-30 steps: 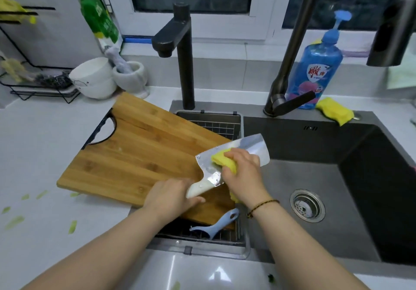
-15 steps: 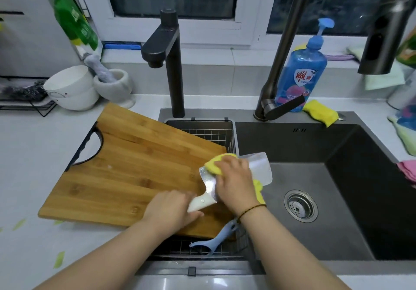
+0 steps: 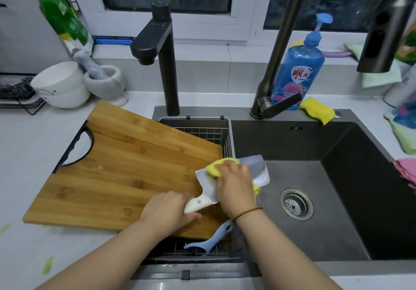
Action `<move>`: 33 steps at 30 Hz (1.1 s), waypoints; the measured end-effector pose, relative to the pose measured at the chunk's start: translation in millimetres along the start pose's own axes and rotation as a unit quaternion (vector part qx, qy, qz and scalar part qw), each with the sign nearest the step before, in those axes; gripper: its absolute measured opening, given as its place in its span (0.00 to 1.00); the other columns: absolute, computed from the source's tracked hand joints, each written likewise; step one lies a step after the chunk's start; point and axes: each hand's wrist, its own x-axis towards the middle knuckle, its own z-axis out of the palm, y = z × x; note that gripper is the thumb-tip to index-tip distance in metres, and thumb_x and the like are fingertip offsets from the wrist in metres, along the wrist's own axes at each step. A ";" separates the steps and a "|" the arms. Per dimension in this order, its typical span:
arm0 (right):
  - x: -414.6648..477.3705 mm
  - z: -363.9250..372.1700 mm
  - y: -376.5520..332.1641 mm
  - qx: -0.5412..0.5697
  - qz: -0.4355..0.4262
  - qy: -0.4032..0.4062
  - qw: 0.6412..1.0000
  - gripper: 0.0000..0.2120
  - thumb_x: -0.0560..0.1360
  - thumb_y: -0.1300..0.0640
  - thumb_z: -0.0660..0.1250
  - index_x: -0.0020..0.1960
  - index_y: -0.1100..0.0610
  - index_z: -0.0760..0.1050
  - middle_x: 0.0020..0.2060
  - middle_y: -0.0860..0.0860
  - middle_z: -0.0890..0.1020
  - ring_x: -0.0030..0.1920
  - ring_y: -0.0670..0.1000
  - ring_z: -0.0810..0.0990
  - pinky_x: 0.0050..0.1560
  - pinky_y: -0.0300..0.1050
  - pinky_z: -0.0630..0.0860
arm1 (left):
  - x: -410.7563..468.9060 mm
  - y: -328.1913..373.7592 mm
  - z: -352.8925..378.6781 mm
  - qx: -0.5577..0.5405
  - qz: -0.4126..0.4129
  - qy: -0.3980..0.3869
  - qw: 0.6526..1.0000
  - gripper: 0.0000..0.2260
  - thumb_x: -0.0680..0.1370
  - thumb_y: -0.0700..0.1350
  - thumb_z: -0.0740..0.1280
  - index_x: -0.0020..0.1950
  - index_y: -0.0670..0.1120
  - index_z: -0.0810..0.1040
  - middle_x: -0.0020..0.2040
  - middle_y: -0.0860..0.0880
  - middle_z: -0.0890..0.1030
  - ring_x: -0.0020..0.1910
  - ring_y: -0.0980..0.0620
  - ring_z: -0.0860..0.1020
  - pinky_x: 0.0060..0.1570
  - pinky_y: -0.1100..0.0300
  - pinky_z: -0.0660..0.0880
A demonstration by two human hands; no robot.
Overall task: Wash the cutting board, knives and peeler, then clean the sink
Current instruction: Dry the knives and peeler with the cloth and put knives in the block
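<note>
My left hand (image 3: 167, 210) grips the white handle of a cleaver (image 3: 258, 170), whose broad steel blade lies over the edge between the wooden cutting board (image 3: 126, 166) and the dark sink (image 3: 315, 211). My right hand (image 3: 235, 184) holds a yellow sponge (image 3: 215, 166) pressed on the blade. The board rests partly on the counter and partly over a wire drain basket (image 3: 202, 132). A light blue peeler (image 3: 209, 241) lies in that basket below the board's near edge.
Two black faucets (image 3: 164, 64) (image 3: 279, 64) rise behind the sink. A blue dish soap bottle (image 3: 298, 69) and a second yellow sponge (image 3: 316, 109) sit on the back rim. White bowls (image 3: 60, 85) and a mortar (image 3: 105, 82) stand at the back left. Cloths (image 3: 405, 136) lie at right.
The right hand with the sponge has slid along the cleaver blade, from near the spine toward the handle side. The left hand keeps its hold on the handle. The view has shifted slightly.
</note>
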 end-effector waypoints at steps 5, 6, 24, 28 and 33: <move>-2.3 -10.5 28.4 0.011 -0.016 -0.030 0.999 0.22 0.75 0.56 0.47 0.65 0.51 0.70 0.66 0.50 0.70 0.61 0.56 0.64 0.63 0.45 0.61 | 2.1 0.1 -2.5 0.000 -0.002 -0.005 1.000 0.18 0.76 0.61 0.60 0.60 0.53 0.73 0.55 0.50 0.79 0.55 0.49 0.77 0.42 0.59 0.66; 1.2 -15.4 42.4 0.031 0.044 -0.011 0.998 0.20 0.77 0.58 0.48 0.65 0.51 0.71 0.66 0.50 0.69 0.61 0.57 0.64 0.63 0.44 0.60 | 2.4 0.1 -3.5 0.001 -0.002 -0.004 1.000 0.18 0.76 0.61 0.60 0.60 0.53 0.73 0.55 0.50 0.79 0.55 0.49 0.77 0.42 0.60 0.66; 13.1 -26.5 54.1 -0.011 0.115 -0.006 0.993 0.19 0.76 0.66 0.53 0.64 0.54 0.71 0.63 0.54 0.71 0.59 0.58 0.64 0.60 0.42 0.61 | 6.2 1.5 -10.1 -0.003 -0.012 -0.024 1.000 0.21 0.75 0.57 0.63 0.64 0.51 0.63 0.57 0.48 0.78 0.55 0.45 0.77 0.47 0.58 0.70; 9.8 -12.2 13.1 -0.055 -0.004 -0.040 0.998 0.19 0.76 0.64 0.54 0.65 0.53 0.69 0.63 0.52 0.70 0.61 0.57 0.64 0.61 0.45 0.62 | 7.2 1.8 -8.7 0.006 -0.012 -0.021 1.000 0.17 0.76 0.53 0.62 0.61 0.48 0.63 0.56 0.48 0.79 0.54 0.45 0.77 0.45 0.57 0.70; 7.7 -8.5 -5.2 -0.082 -0.141 -0.089 0.983 0.18 0.77 0.62 0.57 0.66 0.54 0.69 0.65 0.53 0.70 0.62 0.58 0.65 0.60 0.50 0.64 | 7.1 1.1 -5.8 0.023 0.000 -0.014 1.000 0.15 0.77 0.53 0.60 0.60 0.48 0.64 0.56 0.48 0.79 0.53 0.44 0.78 0.44 0.57 0.69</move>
